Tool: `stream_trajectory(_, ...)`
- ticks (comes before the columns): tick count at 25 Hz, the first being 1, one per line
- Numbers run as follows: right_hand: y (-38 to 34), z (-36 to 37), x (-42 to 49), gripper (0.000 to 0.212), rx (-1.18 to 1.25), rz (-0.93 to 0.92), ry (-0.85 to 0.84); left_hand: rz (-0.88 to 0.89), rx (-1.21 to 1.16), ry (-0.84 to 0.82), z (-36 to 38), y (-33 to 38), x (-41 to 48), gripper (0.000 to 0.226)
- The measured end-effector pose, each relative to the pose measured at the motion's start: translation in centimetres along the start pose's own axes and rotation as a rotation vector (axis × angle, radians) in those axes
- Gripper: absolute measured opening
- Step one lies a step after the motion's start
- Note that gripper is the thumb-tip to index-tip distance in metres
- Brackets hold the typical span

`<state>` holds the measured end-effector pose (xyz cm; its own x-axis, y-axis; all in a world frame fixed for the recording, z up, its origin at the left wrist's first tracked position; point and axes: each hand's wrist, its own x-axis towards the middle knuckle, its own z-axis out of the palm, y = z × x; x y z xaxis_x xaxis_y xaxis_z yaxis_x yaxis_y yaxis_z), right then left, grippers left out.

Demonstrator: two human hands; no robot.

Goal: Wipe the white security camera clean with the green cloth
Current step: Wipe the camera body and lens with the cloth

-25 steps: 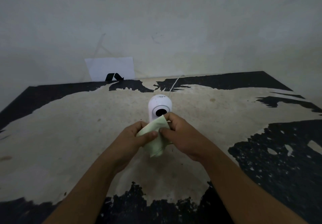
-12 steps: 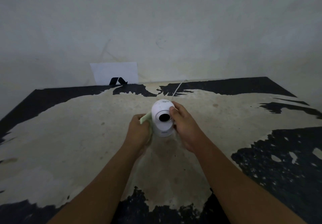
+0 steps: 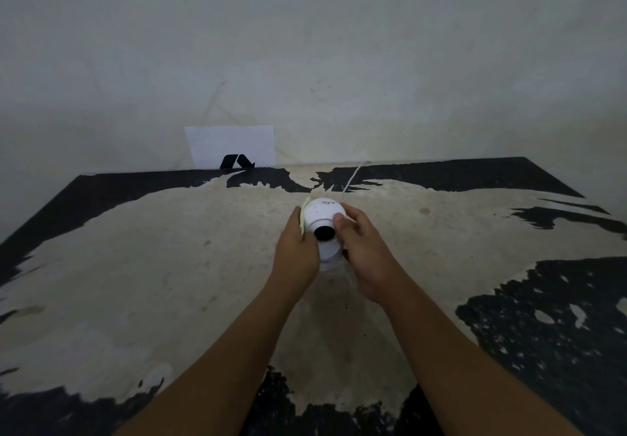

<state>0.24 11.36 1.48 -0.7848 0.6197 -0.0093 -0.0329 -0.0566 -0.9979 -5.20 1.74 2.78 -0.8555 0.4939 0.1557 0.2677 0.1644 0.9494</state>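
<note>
The white security camera [image 3: 324,213] stands on the worn table, its round head and dark lens facing me. My left hand [image 3: 295,249] presses the green cloth [image 3: 303,217] against the camera's left side; only a thin pale-green edge of the cloth shows above my fingers. My right hand [image 3: 361,245] grips the camera's right side, thumb near the lens. A thin white cable [image 3: 353,176] runs from behind the camera to the wall.
The table [image 3: 169,266] has a beige top with black peeling patches, its far edge against a grey wall. A white card [image 3: 230,145] with a black mark leans on the wall at the back left.
The cloth went from in front of the camera, held by both hands, to its left side under my left hand. My right hand let go of the cloth and took the camera's right side.
</note>
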Motion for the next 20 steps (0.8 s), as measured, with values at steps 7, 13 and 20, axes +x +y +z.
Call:
stream_trajectory(7,-0.1,-0.1,0.0,0.03,-0.014,-0.003,0.002,-0.096,-0.091,-0.032,0.0,0.2,-0.3,0.047)
stream_trajectory(13,-0.5,-0.5,-0.2,0.032,-0.048,0.004,-0.018,-0.078,-0.082,0.001,0.1,0.4,0.6,0.038)
stream_trajectory(20,-0.7,-0.7,-0.2,0.031,-0.053,0.013,-0.03,-0.011,0.047,-0.005,0.1,-1.3,-0.2,0.039)
